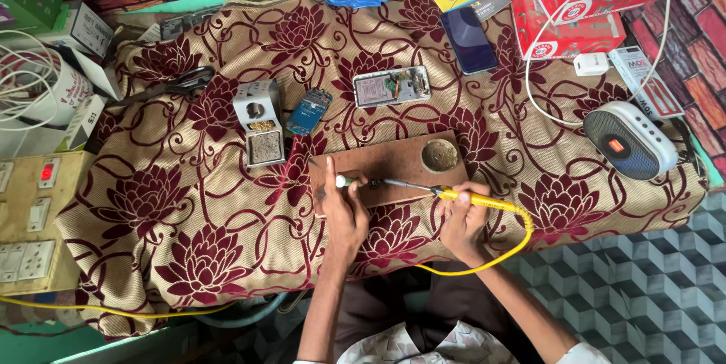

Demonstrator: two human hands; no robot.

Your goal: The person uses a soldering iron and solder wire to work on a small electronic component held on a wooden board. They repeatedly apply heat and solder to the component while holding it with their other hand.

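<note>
**Soldering at the desk's near edge**

The right hand [463,222] has its fingers clamped on a yellow soldering iron [454,194], tip pointing left over a brown board [393,160] at the near edge of the cloth-covered desk [174,228]. The left hand [344,209] pinches a small white part [342,181] against the board. A round tin [439,156] sits at the board's far right corner; an opened phone [392,85] lies beyond.
</note>
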